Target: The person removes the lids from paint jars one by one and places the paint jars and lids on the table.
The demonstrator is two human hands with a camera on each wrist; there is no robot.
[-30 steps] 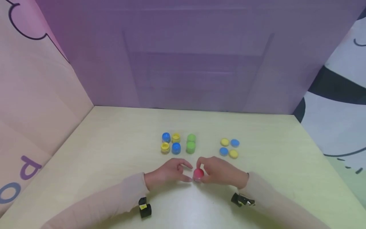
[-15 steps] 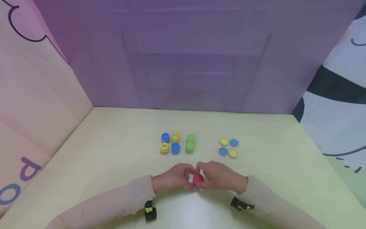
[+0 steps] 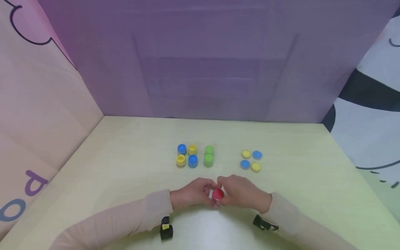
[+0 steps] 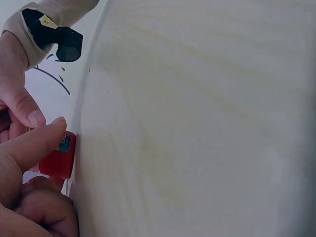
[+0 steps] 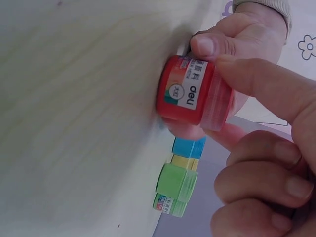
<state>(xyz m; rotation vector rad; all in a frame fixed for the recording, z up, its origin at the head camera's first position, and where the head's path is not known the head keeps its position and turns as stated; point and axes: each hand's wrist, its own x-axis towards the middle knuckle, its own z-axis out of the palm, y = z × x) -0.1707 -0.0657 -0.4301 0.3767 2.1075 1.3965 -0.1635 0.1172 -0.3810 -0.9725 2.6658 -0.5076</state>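
A small red paint jar (image 3: 218, 194) stands upright on the table between both hands. My left hand (image 3: 194, 192) reaches round its body, thumb on the near side and fingers on the far side. In the right wrist view the printed label of the jar (image 5: 185, 91) shows, along with its translucent lid (image 5: 217, 101). My right hand (image 3: 242, 192) pinches that lid between thumb and index finger, the other fingers curled in. From the left wrist, part of the jar (image 4: 58, 162) is hidden behind the left thumb (image 4: 47, 140).
Beyond the hands stand two blue jars (image 3: 193, 161) and two yellow jars (image 3: 181, 161), without lids. Two green jars (image 3: 208, 159) are beside them. Blue lids (image 3: 245, 164) and yellow lids (image 3: 256, 167) lie to the right. A purple wall (image 3: 212, 69) closes the table's back.
My left hand has moved right to the red jar and taken hold of its body. The right hand stays at the jar, which sits slightly nearer to me than a second ago.
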